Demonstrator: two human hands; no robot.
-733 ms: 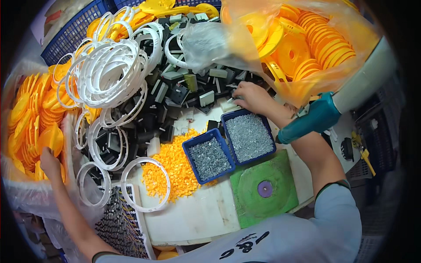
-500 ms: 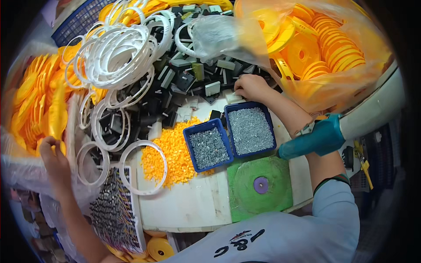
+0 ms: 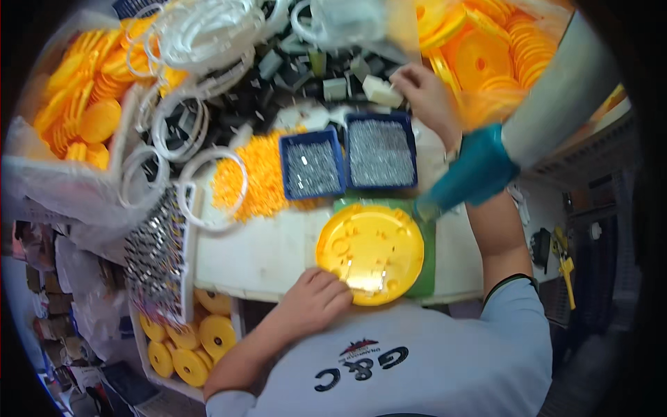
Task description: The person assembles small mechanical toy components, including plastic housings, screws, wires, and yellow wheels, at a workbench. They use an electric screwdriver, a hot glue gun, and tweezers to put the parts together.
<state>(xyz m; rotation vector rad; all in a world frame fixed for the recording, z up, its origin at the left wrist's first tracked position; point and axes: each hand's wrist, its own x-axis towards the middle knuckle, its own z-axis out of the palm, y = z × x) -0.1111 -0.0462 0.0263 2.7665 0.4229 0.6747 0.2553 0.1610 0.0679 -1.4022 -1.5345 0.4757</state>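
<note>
A round yellow plastic cover (image 3: 372,254) with small raised posts and holes lies over the green mat (image 3: 429,267), hiding most of it. The fingers of my left hand (image 3: 314,300) are closed on the cover's near left edge. Farther off, my right hand (image 3: 425,97) pinches a small white plastic block (image 3: 382,92) above the heap of black and grey parts (image 3: 292,73). Two blue trays, a smaller one (image 3: 313,167) and a larger one (image 3: 379,149), hold many small metal pieces just beyond the cover.
A teal tool (image 3: 472,167) on a pale arm slants in from the right. Small orange pieces (image 3: 260,174) and white rings (image 3: 215,191) lie left of the trays. Yellow discs fill a bag (image 3: 486,59) and a lined box (image 3: 90,118). Wired parts (image 3: 156,250) lie at the left.
My left hand has moved from the yellow parts at the left to the mat, bringing a yellow cover there. My right hand has lifted the white block. The view has shifted.
</note>
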